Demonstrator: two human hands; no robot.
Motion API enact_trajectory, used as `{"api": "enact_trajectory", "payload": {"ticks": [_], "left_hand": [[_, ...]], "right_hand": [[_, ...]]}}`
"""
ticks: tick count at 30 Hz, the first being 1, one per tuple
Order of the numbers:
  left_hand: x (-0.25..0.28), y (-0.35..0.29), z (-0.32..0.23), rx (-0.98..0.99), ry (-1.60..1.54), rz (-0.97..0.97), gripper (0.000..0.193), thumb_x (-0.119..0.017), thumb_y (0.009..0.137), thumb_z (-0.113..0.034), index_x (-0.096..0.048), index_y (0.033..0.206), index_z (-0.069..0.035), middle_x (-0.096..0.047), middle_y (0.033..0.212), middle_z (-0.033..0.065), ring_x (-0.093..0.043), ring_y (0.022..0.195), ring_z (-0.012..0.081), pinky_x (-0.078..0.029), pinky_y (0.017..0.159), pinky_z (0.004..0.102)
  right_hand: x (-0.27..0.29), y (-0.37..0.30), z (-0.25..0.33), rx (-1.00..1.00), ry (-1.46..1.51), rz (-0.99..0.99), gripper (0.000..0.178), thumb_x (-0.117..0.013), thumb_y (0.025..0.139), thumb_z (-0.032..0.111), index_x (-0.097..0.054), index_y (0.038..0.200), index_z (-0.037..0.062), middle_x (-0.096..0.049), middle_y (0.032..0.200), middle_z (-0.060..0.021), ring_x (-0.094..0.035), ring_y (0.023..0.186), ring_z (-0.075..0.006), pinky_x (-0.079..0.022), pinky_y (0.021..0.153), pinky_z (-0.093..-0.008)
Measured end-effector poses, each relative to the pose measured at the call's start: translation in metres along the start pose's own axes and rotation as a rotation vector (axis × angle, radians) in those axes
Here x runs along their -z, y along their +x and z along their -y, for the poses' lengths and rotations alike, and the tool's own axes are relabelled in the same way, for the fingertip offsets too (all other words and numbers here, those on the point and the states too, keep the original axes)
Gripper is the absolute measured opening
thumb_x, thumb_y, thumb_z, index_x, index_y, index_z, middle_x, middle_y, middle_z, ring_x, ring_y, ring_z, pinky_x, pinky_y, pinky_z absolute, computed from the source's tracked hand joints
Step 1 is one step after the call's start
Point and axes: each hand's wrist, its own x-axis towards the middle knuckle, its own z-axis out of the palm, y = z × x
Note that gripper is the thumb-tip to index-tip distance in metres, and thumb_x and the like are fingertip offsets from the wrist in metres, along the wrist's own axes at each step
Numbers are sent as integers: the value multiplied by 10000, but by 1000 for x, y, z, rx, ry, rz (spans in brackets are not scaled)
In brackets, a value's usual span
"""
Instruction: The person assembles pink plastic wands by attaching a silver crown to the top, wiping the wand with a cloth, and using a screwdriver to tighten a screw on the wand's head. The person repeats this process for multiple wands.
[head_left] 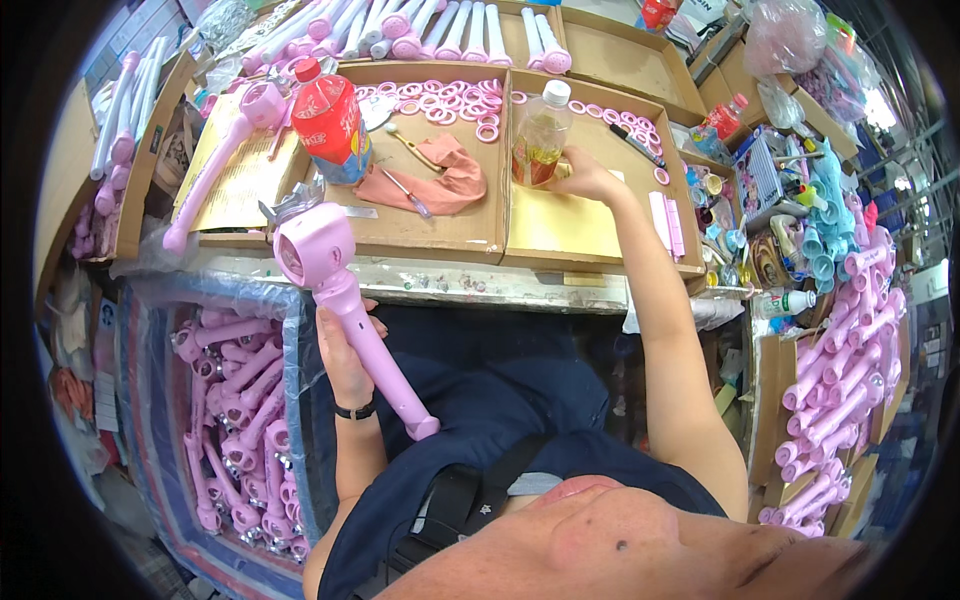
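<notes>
Holding one pink wand toy (pixel 345 310) at nine o'clock, the left hand (pixel 345 360) is closing its grip around the handle. The right hand (pixel 585 175) is touching one clear bottle (pixel 538 135) at twelve o'clock on the bench (pixel 450 280); its grip I cannot tell. One red bottle (pixel 330 120) is standing at eleven o'clock.

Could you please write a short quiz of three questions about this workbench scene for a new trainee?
1. True or false: the left hand holds a pink wand toy by its handle.
2. What does the right hand touch? A) red bottle B) clear bottle C) pen
3. What lies scattered in the cardboard tray behind the peach cloth?

Key
1. True.
2. B, the clear bottle with yellowish liquid and a white cap.
3. Pink rings.
</notes>
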Motion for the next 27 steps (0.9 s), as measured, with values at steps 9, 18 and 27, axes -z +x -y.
{"api": "enact_trajectory", "payload": {"ticks": [9,18,27], "left_hand": [[-6,4,6,63,-47,19,438,-343,981,-443,-458,1085,-33,-595,873,116,-558,601,139,-467,553,248],[-12,4,1,8,-14,19,418,-360,981,-427,-460,1076,-32,-596,876,124,-559,616,143,-469,571,261],[-9,8,2,-21,-33,1,440,-379,976,-419,-465,1131,-16,-596,882,118,-558,615,150,-465,559,263]], "right_hand": [[-2,0,-43,17,-352,-248,484,-712,715,357,-609,1090,70,-580,1078,-168,-503,1078,-328,-401,913,-411],[-30,-20,-52,415,-421,-709,178,-620,808,135,-679,973,104,-599,899,-104,-548,885,-293,-420,798,-410],[-27,-20,-57,406,-193,-647,189,-573,773,70,-675,932,71,-627,891,-113,-562,895,-309,-451,825,-406]]}}
